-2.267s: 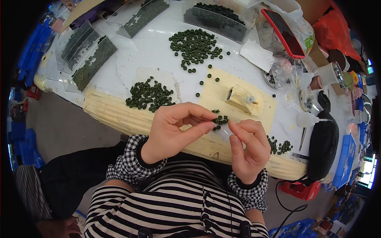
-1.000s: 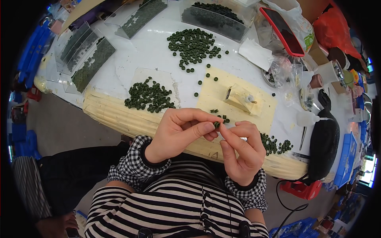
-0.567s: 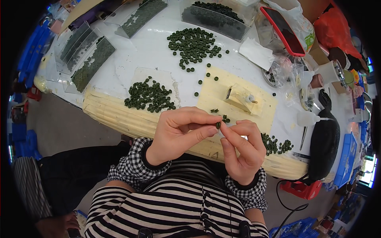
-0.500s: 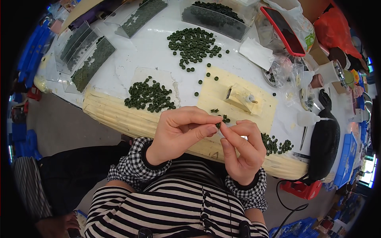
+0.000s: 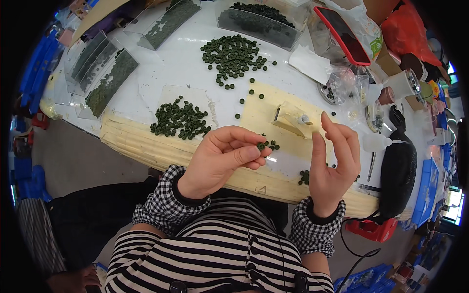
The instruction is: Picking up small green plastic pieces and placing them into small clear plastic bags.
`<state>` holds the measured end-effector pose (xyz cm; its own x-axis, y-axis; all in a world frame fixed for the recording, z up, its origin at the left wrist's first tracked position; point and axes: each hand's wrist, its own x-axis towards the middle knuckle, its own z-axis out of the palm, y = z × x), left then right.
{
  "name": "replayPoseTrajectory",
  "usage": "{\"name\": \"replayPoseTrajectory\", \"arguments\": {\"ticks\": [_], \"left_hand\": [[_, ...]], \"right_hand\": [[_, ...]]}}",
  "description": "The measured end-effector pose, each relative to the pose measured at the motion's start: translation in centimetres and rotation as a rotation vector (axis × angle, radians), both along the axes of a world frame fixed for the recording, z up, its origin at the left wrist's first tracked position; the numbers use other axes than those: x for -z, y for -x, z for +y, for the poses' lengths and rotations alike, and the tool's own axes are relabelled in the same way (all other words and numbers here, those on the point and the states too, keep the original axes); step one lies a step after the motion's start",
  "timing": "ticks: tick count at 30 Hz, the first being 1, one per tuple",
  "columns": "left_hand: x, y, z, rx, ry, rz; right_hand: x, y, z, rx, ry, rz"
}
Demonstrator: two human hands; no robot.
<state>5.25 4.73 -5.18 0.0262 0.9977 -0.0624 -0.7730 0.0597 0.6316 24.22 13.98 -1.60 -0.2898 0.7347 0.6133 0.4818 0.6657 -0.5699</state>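
Observation:
My left hand (image 5: 220, 155) is closed, pinching a small dark green round piece (image 5: 262, 146) between thumb and forefinger above the table's near edge. Just past those fingertips lie a few more green pieces (image 5: 273, 146). My right hand (image 5: 336, 168) is raised off to the right, its fingers apart and nothing between them. It is nearest to a cream-coloured block (image 5: 290, 119) with a small upright peg, which sits on a pale yellow sheet (image 5: 261, 107). Partly behind the right hand is a small group of green pieces (image 5: 305, 177).
Loose green piles lie at the left (image 5: 180, 119) and farther back (image 5: 232, 56). Clear bins (image 5: 112, 80) of them line the far side. A red-cased phone (image 5: 344, 36), white tissue (image 5: 310, 63), squeeze bottle (image 5: 376, 143) and black bag-like object (image 5: 399, 171) are at the right. Another person's hand (image 5: 88, 278) shows lower left.
My right hand has parted from my left and moved right, its fingers opening. The left hand stays nearly in place with a green piece in its pinch.

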Motion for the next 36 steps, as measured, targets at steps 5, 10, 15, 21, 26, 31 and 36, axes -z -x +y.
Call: {"name": "replayPoseTrajectory", "arguments": {"ticks": [5, 10, 15, 21, 26, 31, 36], "left_hand": [[0.3, -0.3, 0.1, 0.026, 0.0, -0.029], [0.4, -0.3, 0.0, 0.023, 0.003, -0.017], [0.0, -0.4, 0.0, 0.031, 0.011, 0.064], [0.1, -0.5, 0.0, 0.036, 0.007, 0.098], [0.2, -0.5, 0.0, 0.033, 0.009, 0.107], [0.2, -0.5, -0.1, 0.019, 0.014, 0.095], [0.2, -0.5, -0.1, 0.025, 0.015, 0.1]], "right_hand": [[0.6, 0.4, 1.5, -0.024, -0.044, -0.08], [-0.5, 0.5, 0.6, 0.068, -0.147, 0.026], [-1.2, 0.7, -1.5, -0.246, 0.143, 0.337], [-0.3, 1.5, -1.9, -0.458, 0.378, 0.431], [-0.3, 1.8, -1.9, -0.46, 0.4, 0.456], [0.0, 1.7, -1.6, -0.454, 0.323, 0.368], [0.0, 1.7, -1.6, -0.441, 0.325, 0.381]]}}
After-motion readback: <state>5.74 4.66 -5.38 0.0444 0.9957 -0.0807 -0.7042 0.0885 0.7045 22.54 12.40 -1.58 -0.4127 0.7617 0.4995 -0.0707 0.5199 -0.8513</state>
